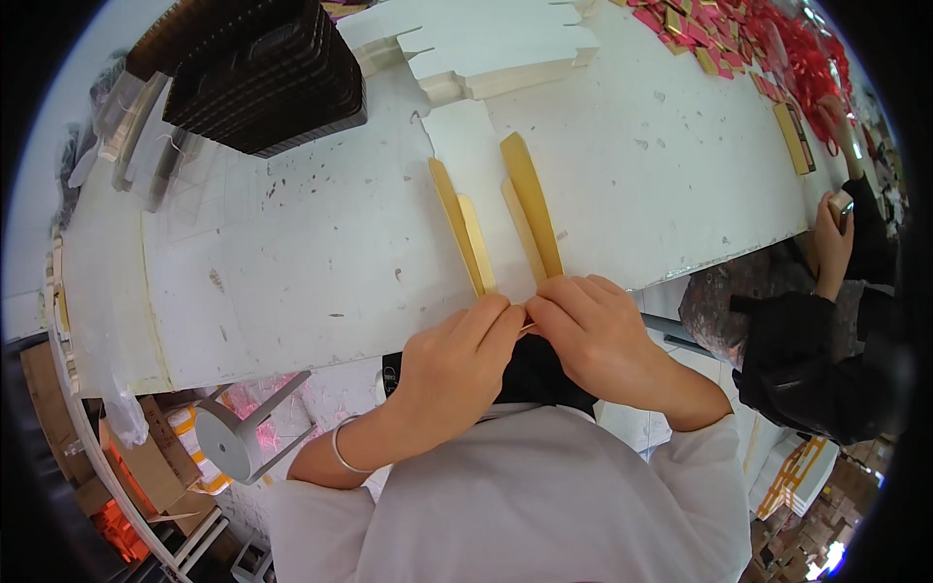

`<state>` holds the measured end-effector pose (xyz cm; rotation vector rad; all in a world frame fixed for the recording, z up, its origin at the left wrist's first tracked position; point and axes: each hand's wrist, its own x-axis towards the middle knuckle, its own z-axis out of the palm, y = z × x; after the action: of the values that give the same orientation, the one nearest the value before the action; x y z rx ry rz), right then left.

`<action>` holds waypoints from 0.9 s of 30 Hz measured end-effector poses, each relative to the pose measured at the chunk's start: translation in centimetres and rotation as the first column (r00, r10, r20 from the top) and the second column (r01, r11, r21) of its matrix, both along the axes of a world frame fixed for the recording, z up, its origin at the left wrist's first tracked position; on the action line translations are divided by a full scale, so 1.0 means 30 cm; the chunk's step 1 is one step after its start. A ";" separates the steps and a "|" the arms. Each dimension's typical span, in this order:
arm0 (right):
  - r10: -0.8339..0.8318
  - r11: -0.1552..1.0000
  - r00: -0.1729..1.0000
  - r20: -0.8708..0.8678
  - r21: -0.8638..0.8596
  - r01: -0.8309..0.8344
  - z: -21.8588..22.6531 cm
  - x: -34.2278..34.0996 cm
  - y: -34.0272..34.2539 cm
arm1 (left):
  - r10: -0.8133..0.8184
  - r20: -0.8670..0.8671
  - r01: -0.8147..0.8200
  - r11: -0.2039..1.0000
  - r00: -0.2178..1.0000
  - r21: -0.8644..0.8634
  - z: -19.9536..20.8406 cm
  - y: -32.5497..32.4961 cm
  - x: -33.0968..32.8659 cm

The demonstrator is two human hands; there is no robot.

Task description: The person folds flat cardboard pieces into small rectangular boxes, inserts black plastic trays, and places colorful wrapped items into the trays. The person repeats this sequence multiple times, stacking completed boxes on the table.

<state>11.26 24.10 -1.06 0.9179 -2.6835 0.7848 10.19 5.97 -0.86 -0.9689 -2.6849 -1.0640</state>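
A long cardboard box blank (491, 209), white inside with gold outer faces, lies on the white table in front of me. Its side flaps stand up on both sides. My left hand (452, 360) pinches the near end of the blank from the left. From the right, my right hand (595, 335) grips the same end, the fingertips of both hands nearly meeting at the table's front edge. The fold under my fingers is mostly hidden.
Beyond the blank lies a stack of flat white blanks (501, 44). Black plastic trays (272, 83) are stacked at the back left. Red and gold pieces (695, 34) and red ribbon (807, 58) lie far right, where a co-worker's hand (834, 243) holds a small box. A stool (228, 442) stands below left.
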 end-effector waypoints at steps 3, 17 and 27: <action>0.100 0.989 0.985 0.138 0.098 -0.114 0.052 -0.031 0.021 | -0.077 0.074 0.083 0.994 0.994 -0.078 0.018 -0.022 -0.012; 0.144 0.979 0.982 -0.118 0.164 -0.124 0.041 -0.166 0.118 | -0.223 -0.145 0.151 0.907 0.964 -0.394 0.190 -0.213 -0.132; 0.036 0.993 0.994 -0.105 -0.105 -0.047 0.087 -0.159 0.084 | -0.194 -0.304 0.115 0.959 0.933 -0.261 0.012 -0.148 -0.148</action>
<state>6.50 26.62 1.54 0.9640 -2.5153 0.8566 5.74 1.52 -0.50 -1.2904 -2.5267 -0.5410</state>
